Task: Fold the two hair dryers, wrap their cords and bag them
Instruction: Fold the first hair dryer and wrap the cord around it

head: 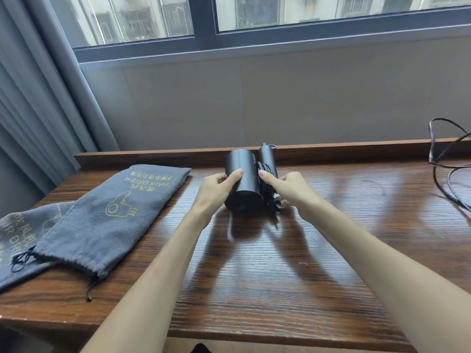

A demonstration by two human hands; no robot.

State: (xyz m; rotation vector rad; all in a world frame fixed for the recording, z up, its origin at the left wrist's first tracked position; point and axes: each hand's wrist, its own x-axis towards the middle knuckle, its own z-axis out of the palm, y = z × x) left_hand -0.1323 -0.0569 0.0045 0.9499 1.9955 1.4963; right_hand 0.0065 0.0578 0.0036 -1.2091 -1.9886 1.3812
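From the head view, a black hair dryer (243,179) sits near the far edge of the wooden table (254,276), folded so that its handle (267,161) lies alongside the fat barrel, both pointing toward the window. Its cord (266,186) is bundled in dark loops against the handle, with the plug end poking out at the near side by the barrel's base. The left hand (216,189) grips the barrel from the left, thumb laid over the top and fingers curled round the side. The right hand (288,187) comes in from the other side, its thumb pressing on the wrapped cord and its fingers curled down behind the bundle, so it is holding cord and handle together. Both bare forearms reach in from the near edge, and their shadows fall on the grain beneath. Over to the left lies a grey drawstring bag (109,220) printed with a yellow dryer outline and the words HAIR DRIER, mouth toward the near edge, strings trailing. It overlaps a second grey bag (17,233) of the same sort, partly cut off at the frame's left side. At the far right, a loose black cable (443,159) loops up off the table and runs out of view. A grey curtain (38,98) hangs at the left beside the window.
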